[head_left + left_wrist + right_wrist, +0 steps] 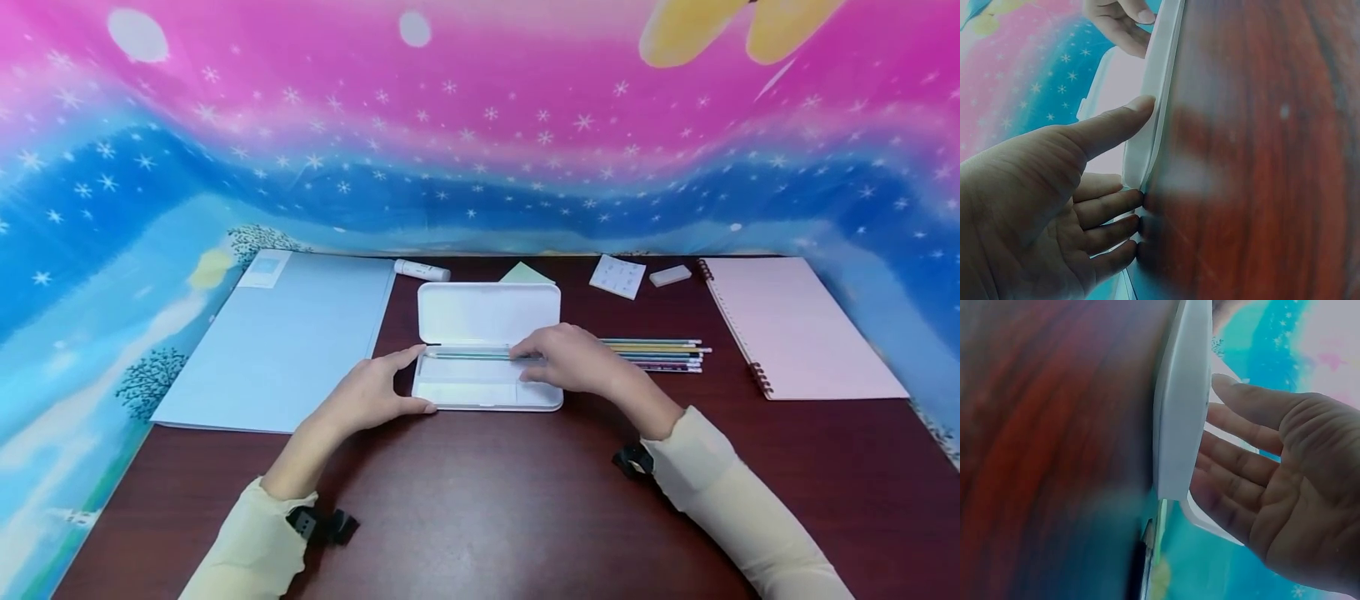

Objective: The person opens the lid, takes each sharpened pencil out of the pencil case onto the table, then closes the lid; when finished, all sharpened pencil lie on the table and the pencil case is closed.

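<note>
A white pencil case point(465, 392) lies on the table with its lid point(487, 312) raised at the back. Along its rear compartment lies a thin greenish pencil point(468, 356). My left hand point(367, 392) grips the case's left end, thumb at the front corner and index finger at the back; the left wrist view shows the thumb on the front wall. My right hand point(570, 358) reaches over the right end, its index fingertip at the pencil and its thumb apart, lower in the case. Several pencils point(660, 354) lie to the right, partly hidden by that hand.
A light blue folder point(277, 342) lies at left and a pink spiral notebook point(810, 333) at right. Along the back are a glue stick point(422, 270), green paper point(527, 273), a patterned white note point(617, 276) and an eraser point(670, 276). A patterned cloth point(480, 158) hangs behind.
</note>
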`<state>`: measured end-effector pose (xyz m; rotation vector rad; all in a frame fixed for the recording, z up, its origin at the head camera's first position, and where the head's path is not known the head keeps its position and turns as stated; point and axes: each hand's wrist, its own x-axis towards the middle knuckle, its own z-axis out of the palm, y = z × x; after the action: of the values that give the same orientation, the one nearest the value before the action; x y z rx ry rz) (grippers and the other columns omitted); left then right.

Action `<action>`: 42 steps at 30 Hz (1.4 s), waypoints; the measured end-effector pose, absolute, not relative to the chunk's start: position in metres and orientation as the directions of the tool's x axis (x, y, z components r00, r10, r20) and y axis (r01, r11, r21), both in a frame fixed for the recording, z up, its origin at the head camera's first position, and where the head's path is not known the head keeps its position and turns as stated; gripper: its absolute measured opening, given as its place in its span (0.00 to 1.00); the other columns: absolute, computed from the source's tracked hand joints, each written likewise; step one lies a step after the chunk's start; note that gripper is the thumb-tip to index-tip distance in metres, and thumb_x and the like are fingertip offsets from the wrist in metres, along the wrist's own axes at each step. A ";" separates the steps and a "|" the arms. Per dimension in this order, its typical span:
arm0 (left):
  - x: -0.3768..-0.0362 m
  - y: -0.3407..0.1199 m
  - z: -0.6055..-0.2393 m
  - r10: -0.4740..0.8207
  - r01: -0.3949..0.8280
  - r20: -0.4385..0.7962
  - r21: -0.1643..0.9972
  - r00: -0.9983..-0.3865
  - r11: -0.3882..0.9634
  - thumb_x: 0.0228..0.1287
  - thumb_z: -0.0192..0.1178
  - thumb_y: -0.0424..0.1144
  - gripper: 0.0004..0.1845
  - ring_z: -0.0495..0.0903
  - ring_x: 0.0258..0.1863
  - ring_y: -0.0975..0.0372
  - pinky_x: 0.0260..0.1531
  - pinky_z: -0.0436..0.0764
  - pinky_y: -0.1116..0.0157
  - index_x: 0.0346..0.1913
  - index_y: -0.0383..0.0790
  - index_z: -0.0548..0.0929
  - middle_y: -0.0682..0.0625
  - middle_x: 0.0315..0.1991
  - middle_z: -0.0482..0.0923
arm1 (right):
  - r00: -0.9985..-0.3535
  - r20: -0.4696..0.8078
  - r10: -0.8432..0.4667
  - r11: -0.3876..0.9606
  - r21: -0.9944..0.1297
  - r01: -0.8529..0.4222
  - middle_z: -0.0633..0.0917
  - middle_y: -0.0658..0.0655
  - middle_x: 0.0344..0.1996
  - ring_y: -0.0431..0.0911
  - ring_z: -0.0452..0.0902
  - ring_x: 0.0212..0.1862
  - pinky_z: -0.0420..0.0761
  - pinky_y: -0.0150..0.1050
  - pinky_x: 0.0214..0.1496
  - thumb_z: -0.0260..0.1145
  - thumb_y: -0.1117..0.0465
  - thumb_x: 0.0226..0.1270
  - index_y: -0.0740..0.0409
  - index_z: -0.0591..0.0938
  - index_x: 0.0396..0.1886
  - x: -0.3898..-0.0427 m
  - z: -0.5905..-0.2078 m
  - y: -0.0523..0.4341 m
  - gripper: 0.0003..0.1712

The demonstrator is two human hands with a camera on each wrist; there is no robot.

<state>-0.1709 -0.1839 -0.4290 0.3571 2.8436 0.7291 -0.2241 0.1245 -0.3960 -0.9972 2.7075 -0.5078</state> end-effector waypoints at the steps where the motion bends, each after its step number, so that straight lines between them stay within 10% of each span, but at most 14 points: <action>1: -0.171 -0.184 -0.429 0.275 0.186 -0.116 0.492 -0.954 0.851 0.53 0.75 0.60 0.52 0.74 0.69 0.47 0.65 0.75 0.46 0.77 0.42 0.66 0.40 0.72 0.72 | -0.752 -0.086 -0.654 0.719 -0.379 -0.582 0.88 0.53 0.56 0.48 0.83 0.60 0.80 0.49 0.64 0.73 0.54 0.66 0.49 0.86 0.60 -0.224 -0.395 0.124 0.22; 20: -0.170 -0.186 -0.428 0.270 0.175 -0.129 0.489 -0.954 0.854 0.54 0.75 0.58 0.52 0.73 0.70 0.47 0.65 0.75 0.46 0.78 0.43 0.65 0.40 0.72 0.71 | -0.730 -0.171 -0.662 0.718 -0.425 -0.551 0.79 0.46 0.25 0.42 0.74 0.35 0.73 0.39 0.43 0.72 0.60 0.67 0.46 0.87 0.37 -0.229 -0.403 0.124 0.03; 28: -0.170 -0.182 -0.426 0.281 0.191 -0.120 0.486 -0.952 0.853 0.53 0.75 0.58 0.52 0.74 0.69 0.47 0.65 0.75 0.46 0.77 0.42 0.65 0.40 0.72 0.71 | -0.745 -0.009 -0.667 0.664 -0.460 -0.590 0.91 0.48 0.43 0.41 0.83 0.44 0.83 0.43 0.51 0.71 0.60 0.67 0.44 0.92 0.47 -0.231 -0.392 0.150 0.11; 42: -0.169 -0.184 -0.426 0.275 0.180 -0.130 0.487 -0.953 0.855 0.54 0.75 0.58 0.51 0.75 0.68 0.47 0.64 0.76 0.46 0.77 0.42 0.65 0.40 0.71 0.72 | -0.782 0.116 -0.612 0.668 -0.453 -0.590 0.90 0.43 0.36 0.36 0.79 0.36 0.77 0.34 0.38 0.73 0.65 0.64 0.45 0.93 0.44 -0.232 -0.392 0.238 0.12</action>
<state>-0.1694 -0.1843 -0.4264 0.3510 2.8355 0.7162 -0.2318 0.2381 -0.3922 -1.0189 2.8274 -0.7435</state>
